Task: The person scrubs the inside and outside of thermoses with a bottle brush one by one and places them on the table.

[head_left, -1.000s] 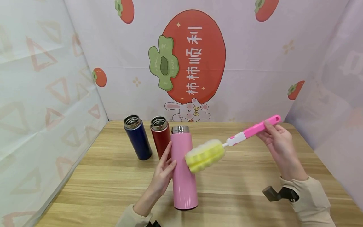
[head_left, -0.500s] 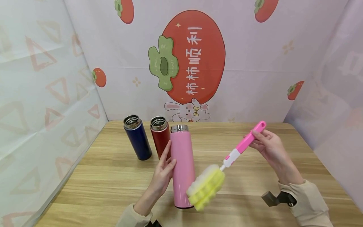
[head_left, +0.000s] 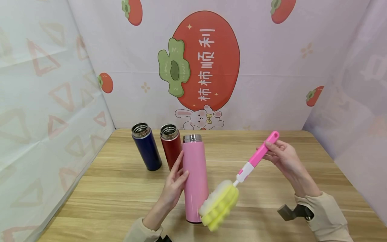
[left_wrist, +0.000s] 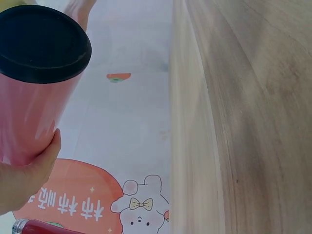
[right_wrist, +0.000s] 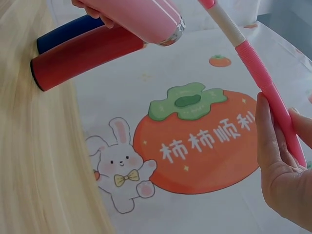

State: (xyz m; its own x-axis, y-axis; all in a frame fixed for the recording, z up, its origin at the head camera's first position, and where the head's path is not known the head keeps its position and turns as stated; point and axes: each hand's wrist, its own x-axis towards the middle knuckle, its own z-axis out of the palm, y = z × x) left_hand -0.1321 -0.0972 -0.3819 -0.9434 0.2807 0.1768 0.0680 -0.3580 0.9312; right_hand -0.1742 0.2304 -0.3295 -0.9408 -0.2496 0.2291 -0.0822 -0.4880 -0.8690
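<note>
My left hand [head_left: 172, 188] grips a tall pink thermos flask [head_left: 194, 181] by its side, fingers behind it and thumb in front. Its steel neck points up and away, and the mouth is hidden. The flask's black base [left_wrist: 41, 44] shows large in the left wrist view. Between thumb and fingers, my right hand [head_left: 285, 158] pinches the pink handle of a bottle brush [head_left: 260, 154]. The brush slants down to the left. Its yellow and white sponge head [head_left: 219, 205], slightly blurred, overlaps the lower right side of the flask in the head view.
A red flask [head_left: 171, 148] and a blue flask [head_left: 147, 148] stand lidless on the wooden table [head_left: 115, 201], left of and behind the pink one. A printed cloth backdrop [head_left: 257, 101] rises along the table's rear, with further cloth walls at both sides.
My right hand has moved left and slightly down. The brush has swung steeper, its sponge head dropping from the flask's middle to near its base. The left hand and flask have barely moved.
</note>
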